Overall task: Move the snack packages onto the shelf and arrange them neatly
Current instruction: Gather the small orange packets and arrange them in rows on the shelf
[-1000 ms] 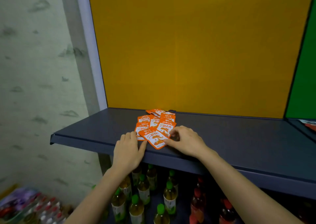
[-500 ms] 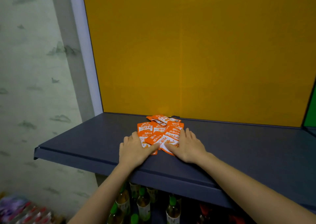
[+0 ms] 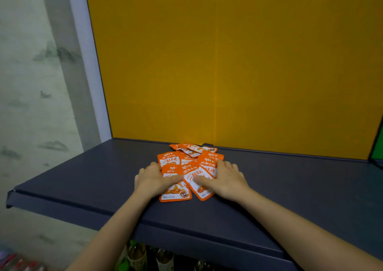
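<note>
Several orange and white snack packages (image 3: 189, 161) lie in a loose overlapping pile on the dark blue shelf (image 3: 93, 177), reaching back to the rear panel. My left hand (image 3: 152, 180) rests palm down on the pile's left front, with its thumb across the nearest package (image 3: 176, 192). On the right front my right hand (image 3: 226, 179) lies flat, its thumb on a tilted package (image 3: 202, 191). Both hands bracket the pile from either side and press on it without lifting anything.
A yellow back panel (image 3: 228, 63) rises behind the shelf, with a green panel (image 3: 379, 148) at the far right. Bottles (image 3: 136, 254) stand under the shelf's front edge. Packaged goods (image 3: 18, 262) sit at the bottom left by a patterned wall (image 3: 31, 105).
Both hands have slid further onto the pile and closed in from its sides. The packages now lie deeper on the shelf, and the view has moved closer.
</note>
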Tool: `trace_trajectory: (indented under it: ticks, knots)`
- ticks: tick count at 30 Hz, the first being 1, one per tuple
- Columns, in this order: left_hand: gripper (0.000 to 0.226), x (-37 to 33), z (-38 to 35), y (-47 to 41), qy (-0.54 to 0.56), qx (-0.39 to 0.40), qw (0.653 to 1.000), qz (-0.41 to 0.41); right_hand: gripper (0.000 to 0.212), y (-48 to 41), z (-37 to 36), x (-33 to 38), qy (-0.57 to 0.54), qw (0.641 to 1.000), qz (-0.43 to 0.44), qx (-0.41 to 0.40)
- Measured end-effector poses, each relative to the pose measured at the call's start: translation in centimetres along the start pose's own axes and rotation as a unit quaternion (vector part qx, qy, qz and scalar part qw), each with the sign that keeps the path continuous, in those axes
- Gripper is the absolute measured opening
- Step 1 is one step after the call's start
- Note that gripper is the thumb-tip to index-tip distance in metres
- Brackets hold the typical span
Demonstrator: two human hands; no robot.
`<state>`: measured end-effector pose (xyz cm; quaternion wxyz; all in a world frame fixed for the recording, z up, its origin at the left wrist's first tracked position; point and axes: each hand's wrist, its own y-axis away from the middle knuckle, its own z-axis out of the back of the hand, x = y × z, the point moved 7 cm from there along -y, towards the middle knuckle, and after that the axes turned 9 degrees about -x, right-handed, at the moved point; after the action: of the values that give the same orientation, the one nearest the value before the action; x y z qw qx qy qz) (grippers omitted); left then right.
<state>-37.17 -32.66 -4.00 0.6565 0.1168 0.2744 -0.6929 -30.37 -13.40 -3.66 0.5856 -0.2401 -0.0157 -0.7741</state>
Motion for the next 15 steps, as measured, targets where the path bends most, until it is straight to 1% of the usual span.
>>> trace_trajectory:
  ticks: [4, 7, 9, 11, 13, 15]
  knots:
    - [0.077, -0.2, 0.0, -1.3, 0.023, 0.024, 0.999, 0.005, 0.098, -0.1, 0.0, 0.4, 0.023, 1.0, -0.003, -0.016]
    - [0.078, -0.9, -0.1, -1.9, -0.018, 0.04, 0.999, -0.02, 0.104, 0.1, 0.0, 0.6, 0.047, 0.998, -0.017, -0.033]
    - [0.075, -1.3, -0.3, -2.2, -0.03, 0.044, 0.998, -0.039, 0.104, 0.0, -0.1, 0.6, 0.06, 0.997, -0.035, -0.024]
    - [0.076, -1.4, -0.5, -2.3, -0.025, 0.04, 0.998, -0.049, 0.098, -0.1, 0.0, 0.6, 0.052, 0.997, -0.051, -0.017]
    - [0.076, -1.4, -0.7, -2.2, -0.03, 0.02, 0.997, -0.066, 0.087, -0.2, 0.2, 0.4, 0.011, 0.997, -0.072, -0.016]
    - [0.072, -1.6, -0.9, -2.2, -0.032, 0.003, 0.995, -0.09, 0.076, -0.5, 0.4, 0.0, -0.039, 0.994, -0.099, -0.016]
